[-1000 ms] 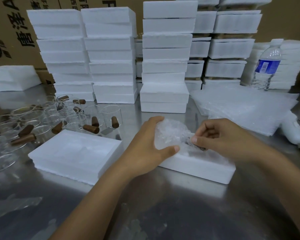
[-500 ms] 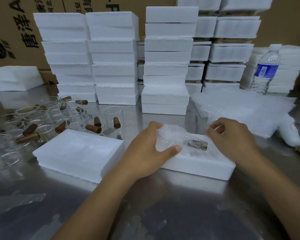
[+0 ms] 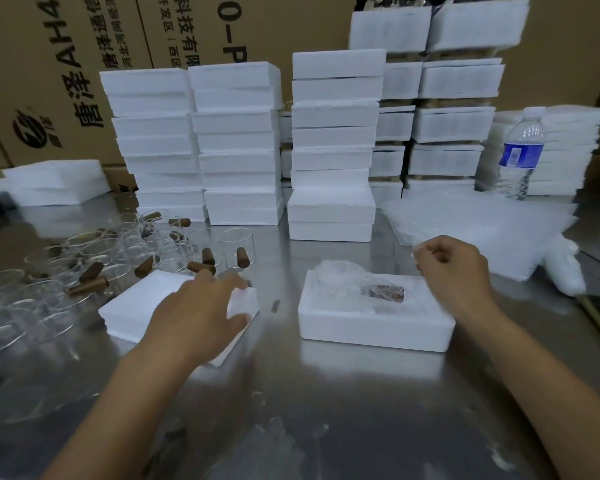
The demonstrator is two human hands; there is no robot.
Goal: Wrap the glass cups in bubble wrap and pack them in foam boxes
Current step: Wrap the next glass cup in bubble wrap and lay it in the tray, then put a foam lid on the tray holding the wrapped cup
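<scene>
Left hand [image 3: 201, 313] has left the wrapped cup [image 3: 347, 289] and lies spread on the foam lid [image 3: 136, 306]. Right hand [image 3: 454, 271] hangs curled beside the foam box [image 3: 374, 330] holding that cup; whether it pinches anything is unclear. Beyond, on the table [image 3: 291, 393], stand bare glass cups [image 3: 238, 251] and foam stacks [image 3: 331, 140].

**Both hands, quick rundown**

ok so the left hand [image 3: 201, 306] is off to the left of the open foam box [image 3: 374, 329], palm down, fingers spread and pretty much straight, thumb poking out toward the box; its forearm runs in from the bottom left; the right hand [image 3: 454, 271] hangs just over the box's far right corner, back of the hand up, fingers curled into a loose fist with nothing clearly in them; that forearm comes in from the bottom right, bare like the other
</scene>
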